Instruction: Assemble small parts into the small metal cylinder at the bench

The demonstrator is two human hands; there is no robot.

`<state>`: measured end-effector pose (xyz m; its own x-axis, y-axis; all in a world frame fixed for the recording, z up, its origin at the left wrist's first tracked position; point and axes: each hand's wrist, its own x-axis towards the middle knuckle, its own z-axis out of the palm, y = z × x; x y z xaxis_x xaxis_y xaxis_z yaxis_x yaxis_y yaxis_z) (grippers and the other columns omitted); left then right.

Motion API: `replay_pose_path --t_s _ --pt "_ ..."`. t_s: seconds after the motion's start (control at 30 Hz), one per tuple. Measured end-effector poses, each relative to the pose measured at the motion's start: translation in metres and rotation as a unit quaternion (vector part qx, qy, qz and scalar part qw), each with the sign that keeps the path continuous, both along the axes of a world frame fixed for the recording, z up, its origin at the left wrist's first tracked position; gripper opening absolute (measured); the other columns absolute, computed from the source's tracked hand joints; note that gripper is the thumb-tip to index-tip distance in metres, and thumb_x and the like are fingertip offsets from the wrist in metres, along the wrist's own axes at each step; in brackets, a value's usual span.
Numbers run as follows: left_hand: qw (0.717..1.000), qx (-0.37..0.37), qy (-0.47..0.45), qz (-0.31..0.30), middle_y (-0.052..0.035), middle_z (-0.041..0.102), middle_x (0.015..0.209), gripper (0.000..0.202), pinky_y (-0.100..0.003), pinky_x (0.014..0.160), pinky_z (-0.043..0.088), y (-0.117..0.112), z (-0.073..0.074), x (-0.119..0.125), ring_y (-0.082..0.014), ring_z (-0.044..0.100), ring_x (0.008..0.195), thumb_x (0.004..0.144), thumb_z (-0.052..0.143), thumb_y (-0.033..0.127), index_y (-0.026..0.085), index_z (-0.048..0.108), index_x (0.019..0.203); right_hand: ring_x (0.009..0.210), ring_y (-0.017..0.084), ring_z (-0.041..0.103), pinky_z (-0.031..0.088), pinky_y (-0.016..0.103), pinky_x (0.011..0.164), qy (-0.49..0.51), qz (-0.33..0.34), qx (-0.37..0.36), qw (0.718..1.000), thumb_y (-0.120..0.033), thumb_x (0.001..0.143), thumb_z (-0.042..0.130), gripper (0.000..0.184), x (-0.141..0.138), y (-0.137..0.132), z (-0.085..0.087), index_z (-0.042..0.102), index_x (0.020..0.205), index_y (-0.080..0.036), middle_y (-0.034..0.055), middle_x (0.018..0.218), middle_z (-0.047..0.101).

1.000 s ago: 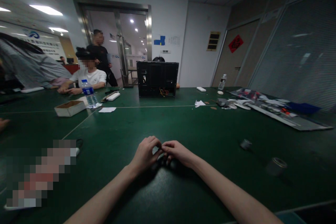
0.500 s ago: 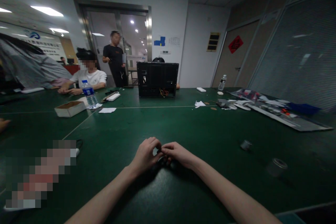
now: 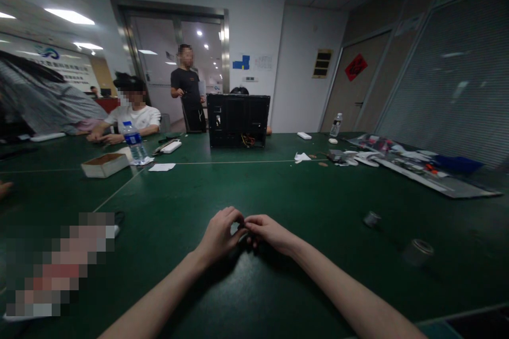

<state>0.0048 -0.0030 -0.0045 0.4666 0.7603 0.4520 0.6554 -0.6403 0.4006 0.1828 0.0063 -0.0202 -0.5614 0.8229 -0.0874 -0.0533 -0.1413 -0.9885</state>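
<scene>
My left hand [image 3: 222,230] and my right hand [image 3: 270,232] meet fingertip to fingertip just above the green table [image 3: 178,196]. On the left hand, thumb and fingers curl into a ring whose tips are pinched together. The right hand's thumb and index finger press against those tips from the other side. Anything between the fingers is too small or too hidden to make out. To the right of my hands, a small grey metal cylinder [image 3: 372,219] and a larger one [image 3: 419,252] rest on the table.
Further back stand a black computer case [image 3: 238,119], a water bottle [image 3: 135,143] and a shallow open box [image 3: 104,165]. At right lies a board with loose parts [image 3: 437,183]. A seated person [image 3: 135,114] works at the left; another person [image 3: 186,85] stands by the door.
My hands stay almost where they were, fingertips together. The standing person in the background has moved a little to the right.
</scene>
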Motion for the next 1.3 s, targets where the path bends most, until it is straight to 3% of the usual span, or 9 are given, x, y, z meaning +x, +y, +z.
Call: replay_pose_path --t_s 0.17,0.27,0.33,0.43,0.57,0.7,0.9,1.03,1.3 --pt "1.000 -0.010 0.000 0.000 -0.0038 0.060 0.088 0.005 -0.028 0.072 0.043 -0.001 0.002 -0.001 -0.0185 0.055 0.082 0.080 0.058 0.020 0.019 0.056 0.084 0.061 0.010 0.055 0.043 0.021 0.054 -0.002 -0.054 0.018 0.998 -0.041 0.070 0.068 0.032 0.001 0.009 -0.010 0.062 0.088 -0.015 0.0000 0.074 0.060" --pt "1.000 -0.013 0.003 0.000 -0.0045 0.060 0.090 0.008 -0.029 0.074 0.043 -0.001 0.002 -0.001 -0.0192 0.055 0.084 0.079 0.060 0.021 0.019 0.057 0.087 0.065 0.012 0.056 0.045 0.024 0.058 -0.061 -0.097 0.095 0.989 -0.031 0.075 0.062 0.021 0.009 0.015 -0.004 0.063 0.090 -0.016 0.0007 0.076 0.062" --pt "1.000 -0.012 0.006 -0.002 -0.0048 0.060 0.091 0.009 -0.029 0.074 0.044 0.000 0.002 -0.001 -0.0195 0.055 0.085 0.079 0.060 0.021 0.019 0.057 0.088 0.068 0.014 0.057 0.046 0.026 0.061 -0.142 -0.139 0.196 0.960 -0.024 0.078 0.056 0.016 0.018 0.015 0.008 0.065 0.090 -0.017 0.0017 0.077 0.063" --pt "1.000 -0.013 0.006 -0.010 -0.0048 0.060 0.091 0.010 -0.030 0.074 0.044 0.001 0.000 -0.002 -0.0195 0.055 0.084 0.079 0.061 0.022 0.018 0.057 0.088 0.077 0.016 0.059 0.046 0.030 0.073 -0.252 -0.192 0.349 0.882 -0.019 0.083 0.049 0.020 0.032 0.003 0.028 0.068 0.091 -0.018 0.0052 0.086 0.065" --pt "0.999 -0.028 0.006 -0.017 -0.0049 0.060 0.092 0.012 -0.030 0.074 0.045 0.000 0.001 -0.002 -0.0195 0.055 0.084 0.079 0.062 0.022 0.018 0.056 0.089 0.085 0.018 0.060 0.047 0.030 0.079 -0.330 -0.209 0.412 0.823 -0.020 0.088 0.042 0.027 0.063 -0.020 0.037 0.067 0.097 -0.019 0.0079 0.094 0.064" --pt "0.999 -0.039 0.008 -0.022 -0.0053 0.060 0.093 0.013 -0.031 0.076 0.045 -0.003 0.004 -0.001 -0.0197 0.055 0.086 0.079 0.062 0.023 0.018 0.057 0.090 0.090 0.022 0.062 0.048 0.035 0.082 -0.420 -0.301 0.389 0.762 -0.028 0.085 0.043 0.028 0.139 -0.028 0.032 0.063 0.102 -0.017 0.0102 0.101 0.065" --pt "0.999 -0.041 0.008 -0.024 -0.0053 0.059 0.094 0.013 -0.031 0.077 0.046 -0.003 0.003 0.001 -0.0198 0.055 0.087 0.080 0.062 0.024 0.019 0.057 0.091 0.083 0.029 0.065 0.049 0.039 0.071 -0.578 -0.410 0.264 0.654 -0.041 0.077 0.045 0.031 0.313 -0.022 0.029 0.064 0.092 -0.021 0.0092 0.094 0.069" --pt "0.998 -0.048 0.015 -0.025 -0.0054 0.059 0.094 0.014 -0.032 0.077 0.046 -0.002 0.004 0.001 -0.0198 0.055 0.087 0.080 0.061 0.024 0.019 0.057 0.091 0.090 0.031 0.064 0.049 0.039 0.075 -0.598 -0.366 0.214 0.680 -0.039 0.074 0.047 0.029 0.370 -0.021 0.015 0.065 0.091 -0.023 0.0093 0.101 0.069" --pt "0.998 -0.062 0.011 -0.025 -0.0054 0.060 0.094 0.013 -0.031 0.077 0.047 -0.005 0.007 0.002 -0.0197 0.056 0.087 0.079 0.061 0.024 0.019 0.058 0.090 0.093 0.029 0.063 0.048 0.037 0.077 -0.588 -0.343 0.231 0.695 -0.042 0.079 0.043 0.036 0.367 -0.016 -0.006 0.064 0.099 -0.020 0.0095 0.104 0.068"
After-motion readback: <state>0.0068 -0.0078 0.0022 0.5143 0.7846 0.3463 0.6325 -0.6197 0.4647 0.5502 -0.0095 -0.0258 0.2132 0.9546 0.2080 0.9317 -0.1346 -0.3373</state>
